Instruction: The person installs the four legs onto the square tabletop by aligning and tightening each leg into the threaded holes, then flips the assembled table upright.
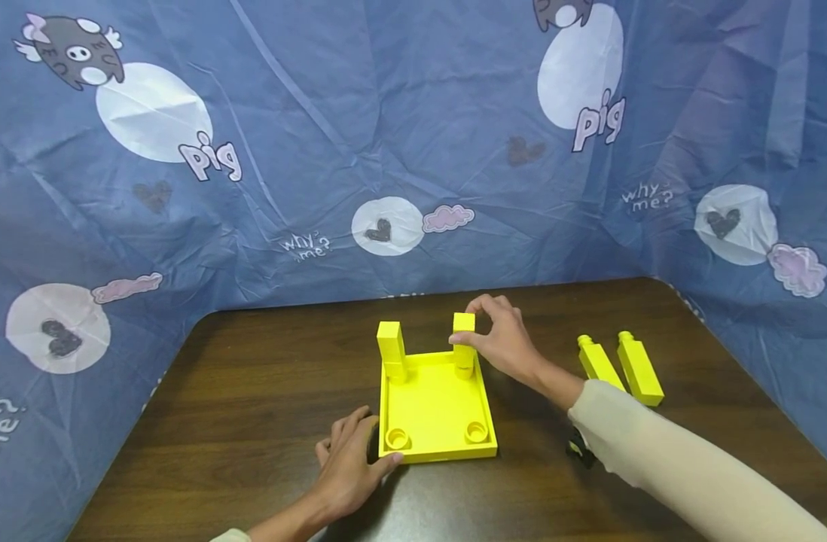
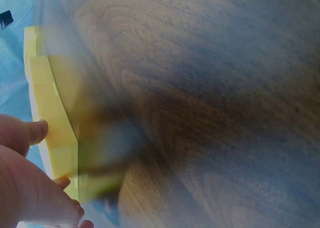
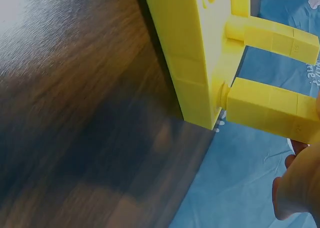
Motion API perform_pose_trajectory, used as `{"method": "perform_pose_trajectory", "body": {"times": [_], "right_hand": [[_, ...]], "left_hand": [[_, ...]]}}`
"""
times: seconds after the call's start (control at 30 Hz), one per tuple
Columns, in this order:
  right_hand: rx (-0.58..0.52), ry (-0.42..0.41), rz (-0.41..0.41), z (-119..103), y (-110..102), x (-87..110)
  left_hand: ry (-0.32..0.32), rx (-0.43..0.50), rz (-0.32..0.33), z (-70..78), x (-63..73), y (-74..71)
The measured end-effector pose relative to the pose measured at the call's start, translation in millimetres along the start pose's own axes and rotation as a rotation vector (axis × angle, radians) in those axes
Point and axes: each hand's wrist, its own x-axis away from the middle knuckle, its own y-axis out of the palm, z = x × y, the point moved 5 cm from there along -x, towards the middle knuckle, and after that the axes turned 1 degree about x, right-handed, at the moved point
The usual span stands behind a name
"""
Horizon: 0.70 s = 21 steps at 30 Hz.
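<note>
A shallow yellow square panel [image 1: 430, 403] with a raised rim lies on the table, hollow side up. My left hand [image 1: 351, 467] grips its near left corner, the thumb on the front rim. In the far right corner stands a yellow square post [image 1: 464, 325], its top pinched between the thumb and fingers of my right hand [image 1: 507, 342]. The right wrist view shows this post [image 3: 270, 108] at its corner socket, with a narrow neck visible at the joint. Another yellow post [image 1: 390, 342] stands upright in the far left corner. Round sockets [image 1: 398, 438] show in both near corners.
Two loose yellow posts [image 1: 639, 369] with knobbed ends lie side by side on the dark wooden table [image 1: 251, 406], right of the panel. A small dark object [image 1: 579, 448] shows beneath the right sleeve. A blue printed cloth [image 1: 285, 150] hangs behind the table and along its sides.
</note>
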Motion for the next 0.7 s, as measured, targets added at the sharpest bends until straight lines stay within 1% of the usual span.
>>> {"method": "perform_pose_trajectory", "body": {"times": [0.17, 0.23, 0.3, 0.37, 0.47, 0.53, 0.6, 0.7], "right_hand": [[0.000, 0.062, 0.022, 1.3, 4.0, -2.9], [-0.008, 0.066, 0.024, 2.5, 5.4, -3.6], [-0.020, 0.037, 0.011, 3.1, 6.7, -3.9], [-0.035, -0.025, -0.016, 3.0, 7.3, -3.9], [-0.048, -0.123, -0.080, 2.5, 6.9, -3.1], [-0.062, -0.164, -0.124, 2.3, 5.1, -2.8], [-0.089, -0.171, -0.164, 2.9, 2.7, -2.9], [-0.131, -0.147, -0.199, 4.7, -0.4, -4.0]], "left_hand": [[0.001, -0.002, 0.004, -0.2, -0.1, -0.4], [0.003, -0.006, 0.007, -0.3, -0.1, -0.4], [0.002, -0.007, 0.006, -0.5, 0.0, -0.2], [0.001, -0.005, 0.003, -0.7, 0.0, 0.1], [-0.004, 0.004, -0.005, -1.0, -0.2, 0.6], [-0.006, 0.008, -0.009, -1.1, -0.4, 0.8], [-0.007, 0.008, -0.011, -1.2, -0.7, 0.9], [-0.005, 0.003, -0.009, -1.2, -1.1, 0.6]]}}
